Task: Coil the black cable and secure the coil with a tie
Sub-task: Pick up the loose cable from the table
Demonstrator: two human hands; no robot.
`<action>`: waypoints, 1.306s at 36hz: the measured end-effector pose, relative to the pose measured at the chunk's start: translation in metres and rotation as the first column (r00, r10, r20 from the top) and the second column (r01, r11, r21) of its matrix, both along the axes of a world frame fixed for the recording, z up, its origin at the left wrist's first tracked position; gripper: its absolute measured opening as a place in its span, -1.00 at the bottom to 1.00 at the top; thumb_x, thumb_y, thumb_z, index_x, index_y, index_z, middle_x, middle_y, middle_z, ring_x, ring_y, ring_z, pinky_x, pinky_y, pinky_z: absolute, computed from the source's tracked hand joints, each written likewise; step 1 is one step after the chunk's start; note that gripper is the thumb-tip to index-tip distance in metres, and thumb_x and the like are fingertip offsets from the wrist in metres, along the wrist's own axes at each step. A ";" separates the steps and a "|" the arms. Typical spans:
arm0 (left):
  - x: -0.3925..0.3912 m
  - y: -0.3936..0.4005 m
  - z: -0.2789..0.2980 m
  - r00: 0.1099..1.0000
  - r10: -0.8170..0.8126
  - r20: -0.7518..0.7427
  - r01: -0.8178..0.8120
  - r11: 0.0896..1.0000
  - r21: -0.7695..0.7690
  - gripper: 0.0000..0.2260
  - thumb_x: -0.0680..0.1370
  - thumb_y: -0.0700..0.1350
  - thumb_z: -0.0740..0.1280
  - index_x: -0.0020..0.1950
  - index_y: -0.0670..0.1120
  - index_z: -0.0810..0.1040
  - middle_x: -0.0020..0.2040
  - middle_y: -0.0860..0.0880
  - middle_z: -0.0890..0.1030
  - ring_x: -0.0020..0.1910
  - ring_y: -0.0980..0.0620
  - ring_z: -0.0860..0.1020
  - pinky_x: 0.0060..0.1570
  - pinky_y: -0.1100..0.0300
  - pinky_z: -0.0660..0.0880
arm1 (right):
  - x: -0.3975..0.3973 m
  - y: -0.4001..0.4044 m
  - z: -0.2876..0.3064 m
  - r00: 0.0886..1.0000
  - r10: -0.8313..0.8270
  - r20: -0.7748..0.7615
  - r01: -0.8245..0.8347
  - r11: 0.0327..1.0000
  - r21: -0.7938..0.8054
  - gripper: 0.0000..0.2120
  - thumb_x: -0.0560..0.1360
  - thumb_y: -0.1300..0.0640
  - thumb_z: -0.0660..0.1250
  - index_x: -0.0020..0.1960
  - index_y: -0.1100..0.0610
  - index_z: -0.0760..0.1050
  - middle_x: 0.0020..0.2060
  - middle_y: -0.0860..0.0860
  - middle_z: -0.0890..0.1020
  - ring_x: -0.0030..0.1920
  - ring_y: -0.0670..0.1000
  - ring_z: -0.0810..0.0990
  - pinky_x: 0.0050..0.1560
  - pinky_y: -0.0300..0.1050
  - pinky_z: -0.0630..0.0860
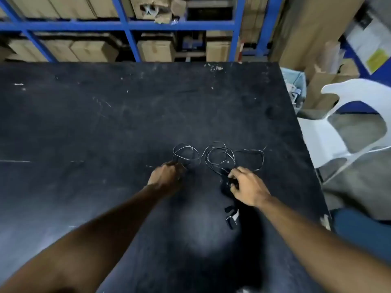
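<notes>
A thin black cable lies in loose loops on the black table, one cluster on the left and a larger one on the right. My left hand is closed on the near side of the left loops. My right hand pinches the cable where the right loops gather, over a dark bulky part of the cable. A small black piece with a white strip lies just nearer than my right hand; I cannot tell whether it is a plug or the tie.
The table's right edge runs close to my right forearm. A white plastic chair stands beyond that edge. Blue racking with cardboard boxes rises behind the far edge, and a bin with scraps stands at the far right corner.
</notes>
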State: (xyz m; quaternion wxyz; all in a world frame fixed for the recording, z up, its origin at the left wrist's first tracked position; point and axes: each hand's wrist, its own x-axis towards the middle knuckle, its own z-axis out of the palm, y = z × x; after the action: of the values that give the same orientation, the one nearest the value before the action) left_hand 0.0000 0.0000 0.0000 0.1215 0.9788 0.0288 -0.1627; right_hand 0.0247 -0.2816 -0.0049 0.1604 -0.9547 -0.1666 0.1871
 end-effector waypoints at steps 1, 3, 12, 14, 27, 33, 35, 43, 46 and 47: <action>0.004 0.000 -0.006 1.000 -0.019 0.000 0.019 1.000 0.002 -0.69 0.57 -0.03 0.33 0.30 0.02 0.62 0.26 -0.10 0.62 0.24 -0.24 0.61 0.10 -0.04 0.56 | 0.002 0.005 -0.009 1.000 -0.005 -0.011 0.005 1.000 0.008 -0.68 0.52 0.07 0.36 0.26 0.03 0.55 0.20 0.00 0.59 0.32 0.08 0.54 0.25 0.01 0.56; 0.012 -0.002 -0.021 0.998 -0.043 0.040 0.044 0.999 -0.002 -0.69 0.57 -0.05 0.34 0.31 0.01 0.63 0.25 -0.11 0.61 0.28 -0.23 0.57 0.15 -0.02 0.53 | 0.007 0.017 -0.020 0.999 -0.045 -0.005 0.045 0.999 0.014 -0.64 0.51 0.06 0.37 0.30 0.03 0.54 0.22 0.01 0.57 0.32 0.10 0.52 0.23 0.05 0.57; 0.049 -0.023 -0.086 0.989 -0.129 0.068 0.126 0.991 0.035 -0.63 0.57 0.03 0.39 0.39 0.08 0.56 0.41 -0.02 0.55 0.44 -0.11 0.45 0.36 -0.01 0.32 | 0.027 0.043 -0.072 0.992 -0.119 0.048 0.124 0.985 -0.121 -0.48 0.50 -0.02 0.38 0.44 0.04 0.50 0.39 0.05 0.47 0.38 0.17 0.41 0.34 0.07 0.52; 0.050 -0.026 -0.095 0.988 -0.133 0.078 0.130 0.991 0.045 -0.68 0.60 0.00 0.37 0.36 0.06 0.56 0.39 -0.03 0.58 0.41 -0.11 0.50 0.33 -0.01 0.31 | 0.028 0.041 -0.076 0.989 -0.131 0.073 0.139 0.985 -0.106 -0.49 0.49 -0.01 0.38 0.43 0.02 0.51 0.38 0.03 0.47 0.36 0.15 0.41 0.30 0.05 0.54; 0.063 -0.020 -0.007 0.989 0.145 -0.034 -0.125 0.682 -0.721 -0.77 0.57 -0.50 0.24 0.07 -0.22 0.52 -0.18 -0.10 0.59 -0.21 -0.10 0.64 -0.15 0.15 0.54 | 0.047 0.048 -0.017 0.961 -0.196 0.197 0.146 0.959 0.242 -0.40 0.44 0.16 0.43 0.47 0.10 0.45 0.38 0.09 0.52 0.35 0.21 0.50 0.30 0.16 0.49; 0.050 0.000 0.079 0.954 0.132 -0.267 -0.276 0.055 -0.959 -0.82 0.65 -0.37 0.17 -0.01 -0.16 0.51 -0.25 -0.07 0.68 -0.33 0.02 0.64 -0.25 0.18 0.56 | 0.068 0.083 0.061 0.999 -0.050 0.014 0.033 0.828 0.560 -0.21 0.53 0.18 0.46 0.66 -0.08 0.18 0.65 -0.11 0.29 0.61 -0.09 0.27 0.56 -0.18 0.20; 0.044 0.007 0.103 0.950 0.122 -0.287 -0.283 -0.048 -0.958 -0.87 0.60 -0.29 0.20 -0.03 -0.13 0.53 -0.25 -0.07 0.65 -0.34 0.04 0.60 -0.30 0.20 0.55 | 0.075 0.095 0.087 0.999 -0.036 -0.033 0.049 0.790 0.611 -0.45 0.59 0.22 0.41 0.55 -0.01 0.42 0.49 -0.06 0.54 0.51 -0.07 0.46 0.54 -0.18 0.30; 0.020 0.024 0.177 0.941 0.141 -0.308 -0.275 -0.213 -0.938 -0.77 0.61 -0.34 0.02 -0.06 -0.16 0.45 -0.35 -0.08 0.45 -0.50 0.10 0.31 -0.48 0.25 0.18 | 0.082 0.110 0.185 0.959 0.137 -0.248 0.114 0.617 0.779 -0.70 0.54 0.40 0.27 -0.08 0.06 0.67 -0.09 0.01 0.72 -0.04 -0.18 0.62 0.06 -0.26 0.47; 0.008 0.027 0.203 0.961 0.073 -0.267 -0.242 -0.245 -0.939 -0.78 0.62 -0.31 0.05 -0.02 -0.20 0.48 -0.37 -0.05 0.46 -0.51 0.12 0.31 -0.44 0.22 0.11 | 0.077 0.113 0.211 0.940 0.276 -0.200 -0.018 0.627 0.779 -0.70 0.51 0.46 0.32 0.12 0.18 0.66 0.01 0.12 0.74 0.05 -0.13 0.66 0.16 -0.27 0.54; 0.004 0.028 0.212 0.968 0.050 -0.247 -0.229 -0.233 -0.945 -0.79 0.62 -0.30 0.06 0.01 -0.21 0.48 -0.37 -0.04 0.49 -0.51 0.14 0.31 -0.43 0.21 0.09 | 0.075 0.114 0.219 0.933 0.297 -0.203 -0.027 0.619 0.785 -0.77 0.54 0.43 0.34 0.12 0.23 0.66 -0.04 0.11 0.75 0.00 -0.14 0.68 0.15 -0.27 0.54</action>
State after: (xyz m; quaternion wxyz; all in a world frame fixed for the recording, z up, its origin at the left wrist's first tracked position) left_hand 0.0043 0.0281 0.2123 0.8522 0.4963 0.0092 -0.1654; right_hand 0.0997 -0.1673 0.2141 0.5586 -0.7324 -0.2892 0.2606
